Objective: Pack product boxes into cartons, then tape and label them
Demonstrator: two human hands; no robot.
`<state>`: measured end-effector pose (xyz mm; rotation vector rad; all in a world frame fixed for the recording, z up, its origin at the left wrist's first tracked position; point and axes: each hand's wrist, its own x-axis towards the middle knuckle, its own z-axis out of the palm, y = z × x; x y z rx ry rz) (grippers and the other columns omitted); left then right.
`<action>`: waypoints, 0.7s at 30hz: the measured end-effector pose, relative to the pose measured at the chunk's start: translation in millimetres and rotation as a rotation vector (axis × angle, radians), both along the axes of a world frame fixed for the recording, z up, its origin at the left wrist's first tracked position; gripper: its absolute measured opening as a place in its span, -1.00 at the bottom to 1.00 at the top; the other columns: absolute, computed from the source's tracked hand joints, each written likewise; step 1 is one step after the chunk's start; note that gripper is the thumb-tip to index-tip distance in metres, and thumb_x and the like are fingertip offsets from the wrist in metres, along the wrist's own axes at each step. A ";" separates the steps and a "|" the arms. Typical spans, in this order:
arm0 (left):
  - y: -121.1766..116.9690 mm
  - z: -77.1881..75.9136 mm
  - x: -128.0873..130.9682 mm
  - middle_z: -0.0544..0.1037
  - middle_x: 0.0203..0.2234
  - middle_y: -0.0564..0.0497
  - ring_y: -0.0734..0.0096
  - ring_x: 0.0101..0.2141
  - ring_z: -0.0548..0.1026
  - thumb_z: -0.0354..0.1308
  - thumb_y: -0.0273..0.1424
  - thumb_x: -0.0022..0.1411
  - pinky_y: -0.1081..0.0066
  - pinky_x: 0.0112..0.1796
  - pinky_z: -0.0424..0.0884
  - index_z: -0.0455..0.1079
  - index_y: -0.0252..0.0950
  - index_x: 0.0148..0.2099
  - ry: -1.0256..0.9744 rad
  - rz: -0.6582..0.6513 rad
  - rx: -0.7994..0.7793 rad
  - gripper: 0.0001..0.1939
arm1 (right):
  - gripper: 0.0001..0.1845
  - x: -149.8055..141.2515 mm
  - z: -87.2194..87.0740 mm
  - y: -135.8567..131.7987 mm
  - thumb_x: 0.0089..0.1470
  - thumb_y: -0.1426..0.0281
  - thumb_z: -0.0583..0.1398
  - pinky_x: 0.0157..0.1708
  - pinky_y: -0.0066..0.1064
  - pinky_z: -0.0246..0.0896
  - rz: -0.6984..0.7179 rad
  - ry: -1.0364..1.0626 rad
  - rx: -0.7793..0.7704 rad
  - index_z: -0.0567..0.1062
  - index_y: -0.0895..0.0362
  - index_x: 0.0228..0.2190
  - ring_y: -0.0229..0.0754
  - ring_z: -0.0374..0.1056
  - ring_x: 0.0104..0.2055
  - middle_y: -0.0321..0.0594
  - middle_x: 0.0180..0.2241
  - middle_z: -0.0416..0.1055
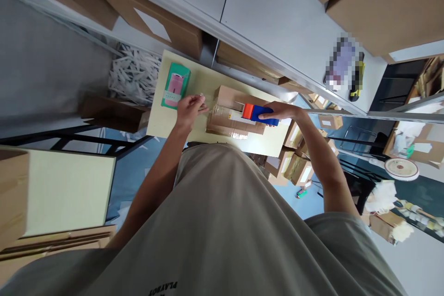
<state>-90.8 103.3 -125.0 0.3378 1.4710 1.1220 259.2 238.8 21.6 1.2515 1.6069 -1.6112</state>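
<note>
My right hand (274, 110) is wrapped around a blue and red tape dispenser (260, 114). The dispenser lies over the right part of a cardboard box (222, 122) on the pale yellow table (197, 136). Just left of that box is my left hand (189, 108), its thumb and forefinger pinched together. A tiny pale bit shows at those fingertips, too small to name. Beside the left hand lies a green box (180, 74) with a pink device pictured on it. Shiny clear tape runs along the cardboard box.
A grey shelf (263, 23) runs above the table, carrying a yellow and black utility knife (359, 76) and large cartons (388, 14). Shredded white paper (133, 74) fills a container at left. More cardboard boxes (294, 166) stand on the floor at right, near a white round fan-like object (401, 169).
</note>
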 end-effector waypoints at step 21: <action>8.6 -9.1 58.0 0.18 0.67 -0.23 -0.09 0.69 -0.06 -0.24 0.10 0.68 -0.17 0.63 -0.19 0.27 -0.27 0.66 0.842 -0.689 0.653 -0.18 | -0.26 -1.7 -4.4 -5.0 0.12 -0.34 0.46 -0.34 -0.35 0.46 0.083 0.035 0.025 0.65 0.12 -0.25 -0.11 0.57 -0.36 -0.14 -0.35 0.67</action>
